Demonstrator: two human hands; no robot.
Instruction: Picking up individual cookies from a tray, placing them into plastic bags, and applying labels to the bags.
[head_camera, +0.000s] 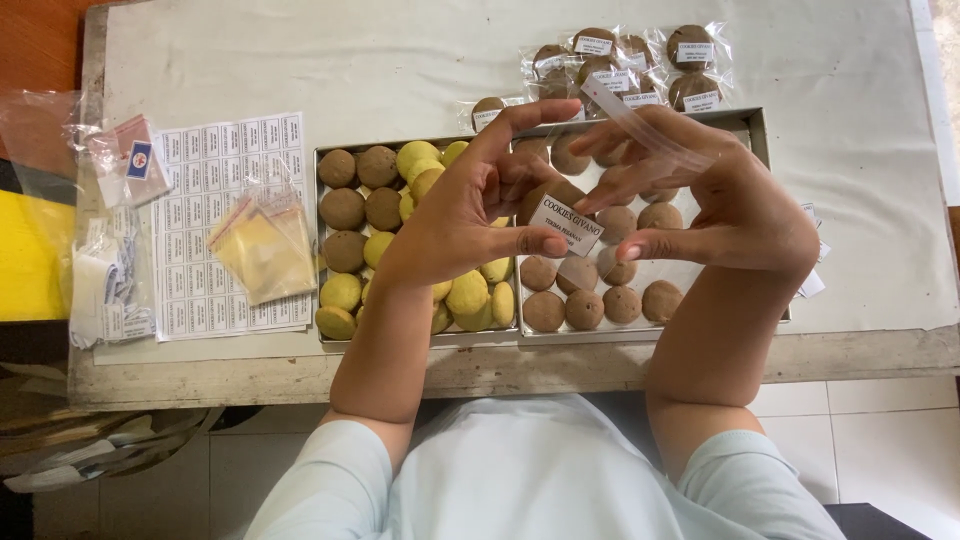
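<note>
- Cookie bag (575, 225): small clear plastic sleeve w/ white label on front, held up in air over the right tray (762, 125), between both hands. One brown cookie seems to sit inside, mostly hidden behind fingers – can't confirm.
- Bag top: long clear strip runs up and right from the label, over the right-hand fingers; looks unsealed, open end up.
- Left hand (470, 215): thumb and fingers closed on label end of bag, index finger arched over the top.
- Right hand (725, 200): fingertips pinched together on the upper strip of the bag.
- Doing it well (my read): keep bag upright so cookie stays low, pinch flap flat and square before closing, keep label facing out and unwrinkled, grip the plastic not the cookie – looks crumbly.
- Right tray: metal, toward near edge of tabletop, brown cookies (585, 305) in rows, some gaps.
- Left tray (322, 245): touching right tray's side; brown cookies on its left part, yellow-green cookies (470, 295) on the rest.
- Finished bags (620, 65): pile of labelled packs at far edge, beyond the trays.
- Label sheet (215, 175): white sticker sheet left of trays, w/ stack of empty yellowish sleeves (265, 250) lying on it.
- Loose plastic bags (90, 150) w/ small paper bits at left edge.
- Table cover (350, 60): pale cloth/paper over a worn tabletop.
</note>
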